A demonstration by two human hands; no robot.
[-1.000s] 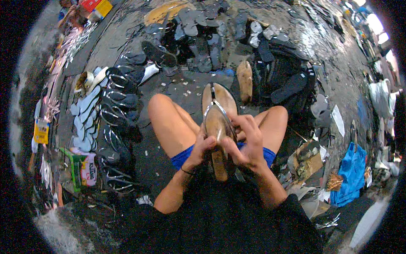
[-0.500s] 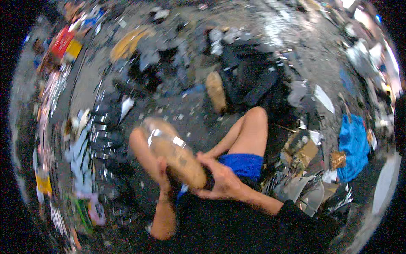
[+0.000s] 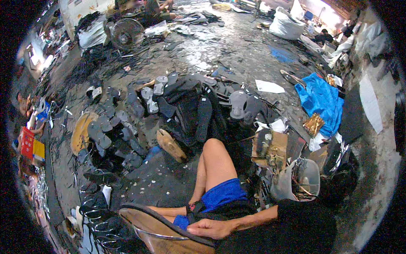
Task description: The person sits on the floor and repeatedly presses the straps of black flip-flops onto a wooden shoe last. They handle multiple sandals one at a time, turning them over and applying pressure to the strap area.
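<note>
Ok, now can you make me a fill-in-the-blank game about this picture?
1. The person's right hand grips the edge of a sandal whose shiny strap is the colour ____.
2. The person's shorts are the colour ____.
3. The box at the far left of the picture is red and ____.
4. In the picture, the tan shoe last lies to the ____ of the raised knee.

Missing words: silver; blue; yellow; left.
</note>
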